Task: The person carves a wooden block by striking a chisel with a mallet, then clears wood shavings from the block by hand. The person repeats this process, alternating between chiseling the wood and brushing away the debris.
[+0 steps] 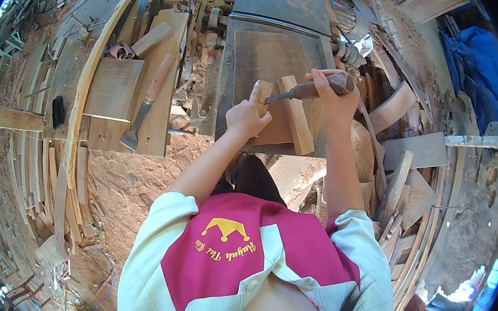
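Observation:
My left hand (246,119) is at a small wooden block (264,89) on the bench, its index finger pressed along the block's left side and its thumb pointing right, below it. In my right hand (335,99) is a wood chisel (306,91) with a thick brown handle, the fingers wrapped round the handle's rear. The chisel lies nearly level, its blade tip against or very near the block's right side. Under the chisel, a wooden strip (299,126) runs toward my body. Block and strip lie on a flat board (265,47).
A second, wider chisel (149,102) lies on a plank (163,119) at the left. Beyond the board is a dark metal machine table (281,0). Curved wood offcuts (392,107) are piled right of the bench. Sawdust (136,182) covers the ground.

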`<control>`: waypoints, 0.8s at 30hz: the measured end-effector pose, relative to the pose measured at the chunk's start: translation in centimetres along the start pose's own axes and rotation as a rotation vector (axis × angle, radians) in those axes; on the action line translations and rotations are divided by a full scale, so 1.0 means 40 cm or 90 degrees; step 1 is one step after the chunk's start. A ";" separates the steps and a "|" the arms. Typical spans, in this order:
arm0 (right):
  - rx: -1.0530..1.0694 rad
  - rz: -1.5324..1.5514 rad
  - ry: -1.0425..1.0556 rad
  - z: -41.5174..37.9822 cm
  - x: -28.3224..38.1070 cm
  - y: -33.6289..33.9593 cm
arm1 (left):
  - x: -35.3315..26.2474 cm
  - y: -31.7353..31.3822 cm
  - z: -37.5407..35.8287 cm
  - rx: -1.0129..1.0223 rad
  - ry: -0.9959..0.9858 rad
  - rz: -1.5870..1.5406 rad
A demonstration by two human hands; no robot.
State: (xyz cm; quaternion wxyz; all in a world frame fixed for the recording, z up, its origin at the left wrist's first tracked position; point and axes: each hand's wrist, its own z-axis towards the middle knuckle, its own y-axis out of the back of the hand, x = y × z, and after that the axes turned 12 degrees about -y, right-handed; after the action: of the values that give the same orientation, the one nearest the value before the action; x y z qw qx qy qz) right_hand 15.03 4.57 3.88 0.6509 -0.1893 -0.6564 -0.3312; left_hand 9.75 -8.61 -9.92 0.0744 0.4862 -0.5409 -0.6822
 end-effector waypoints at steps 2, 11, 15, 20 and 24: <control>0.004 0.039 -0.036 -0.004 0.011 0.006 | 0.000 -0.005 0.002 -0.011 -0.006 -0.010; 0.018 0.065 -0.026 0.003 0.004 0.017 | 0.000 -0.004 0.002 -0.004 0.000 -0.003; 0.019 0.070 -0.029 0.005 0.001 0.015 | 0.004 -0.007 0.003 -0.008 -0.002 -0.001; 0.032 0.054 -0.023 -0.001 0.012 0.003 | 0.004 -0.009 0.004 -0.003 0.001 0.002; 0.029 0.053 -0.029 0.007 0.005 0.009 | 0.005 -0.008 0.004 -0.001 0.003 -0.001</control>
State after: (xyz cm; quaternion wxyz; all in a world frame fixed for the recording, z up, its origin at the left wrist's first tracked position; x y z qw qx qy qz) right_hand 15.06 4.98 4.16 0.6531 -0.2091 -0.6701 -0.2840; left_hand 9.67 -8.49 -10.32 0.0752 0.4883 -0.5397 -0.6816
